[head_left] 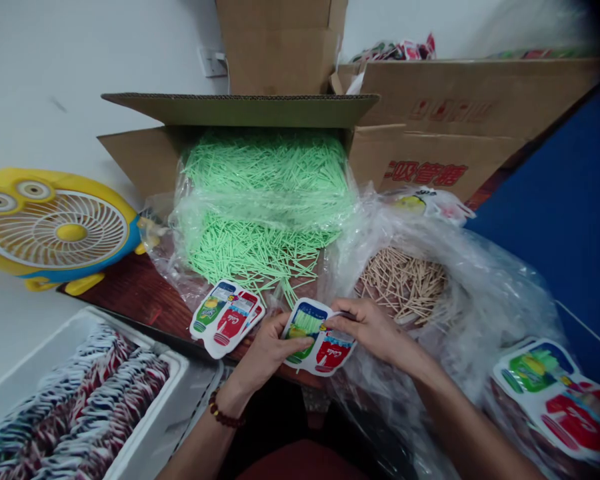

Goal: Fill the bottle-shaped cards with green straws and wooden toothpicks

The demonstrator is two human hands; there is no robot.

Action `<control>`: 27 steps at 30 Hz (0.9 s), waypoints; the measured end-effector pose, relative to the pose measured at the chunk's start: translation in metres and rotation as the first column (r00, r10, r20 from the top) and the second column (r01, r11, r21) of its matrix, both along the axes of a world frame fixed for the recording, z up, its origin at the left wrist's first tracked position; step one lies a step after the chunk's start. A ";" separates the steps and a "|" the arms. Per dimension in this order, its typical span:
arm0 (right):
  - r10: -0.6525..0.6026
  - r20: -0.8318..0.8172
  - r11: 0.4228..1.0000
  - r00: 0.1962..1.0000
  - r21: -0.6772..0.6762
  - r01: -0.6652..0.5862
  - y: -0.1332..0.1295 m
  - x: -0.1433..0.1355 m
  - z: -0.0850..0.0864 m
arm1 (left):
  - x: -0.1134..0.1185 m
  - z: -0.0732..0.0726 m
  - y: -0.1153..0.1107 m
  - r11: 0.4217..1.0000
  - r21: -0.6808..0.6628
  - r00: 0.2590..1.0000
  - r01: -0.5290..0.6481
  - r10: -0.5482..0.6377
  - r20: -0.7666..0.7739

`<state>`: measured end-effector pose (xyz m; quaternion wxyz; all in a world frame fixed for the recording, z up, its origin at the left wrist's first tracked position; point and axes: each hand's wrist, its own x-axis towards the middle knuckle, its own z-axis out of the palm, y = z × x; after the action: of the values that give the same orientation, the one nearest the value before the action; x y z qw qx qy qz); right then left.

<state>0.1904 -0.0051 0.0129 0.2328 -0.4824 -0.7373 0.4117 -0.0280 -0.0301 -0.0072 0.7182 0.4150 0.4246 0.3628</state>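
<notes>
Holding a printed pouch (325, 353) by its left side, the left hand (270, 347) has its thumb across the front, where green sticks show inside. The pouch is just off the table's near edge, below the loose green sticks (250, 247). The right hand (375, 330) has its fingers drawn close together at the pouch's upper right corner; I cannot tell whether they pinch it.

Behind, an open cardboard box (240, 110) lies with its mouth forward, its clear plastic liner (350, 193) full of green sticks that spill onto the table (145, 293). To the right, tan sticks (405, 280) lie on a crumpled clear bag (480, 280). At lower left, a white foam box (180, 380) holds pouches packed in rows (95, 407). More pouches stick up from a larger carton (430, 100) behind. Beside the spill lies a small pouch stack (227, 317).
</notes>
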 end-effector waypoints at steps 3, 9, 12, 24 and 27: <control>-0.008 0.000 1.000 1.000 0.004 0.008 0.000 0.000 -0.002 | 0.001 0.001 0.002 1.000 -0.018 1.000 0.001 -0.001 -0.007; 0.004 0.000 1.000 1.000 -0.019 -0.004 0.003 0.005 -0.009 | 0.002 -0.002 0.004 0.998 -0.058 0.999 -0.009 0.007 -0.040; 0.002 0.001 1.000 1.000 -0.027 -0.002 0.003 0.005 -0.011 | 0.003 0.000 0.005 0.998 -0.051 0.999 0.021 -0.023 -0.040; -0.025 -0.027 0.998 0.999 -0.055 0.024 -0.001 0.018 -0.007 | 0.024 0.009 0.007 0.988 0.135 0.972 0.076 -0.043 -0.232; -0.035 -0.041 0.999 0.999 -0.031 0.034 -0.003 0.016 -0.006 | 0.029 0.009 0.006 0.969 0.229 0.928 0.087 0.005 -0.373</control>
<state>0.2068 -0.0080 0.0064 0.2476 -0.4898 -0.7176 0.4287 0.0014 -0.0238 0.0019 0.5766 0.5693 0.4963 0.3117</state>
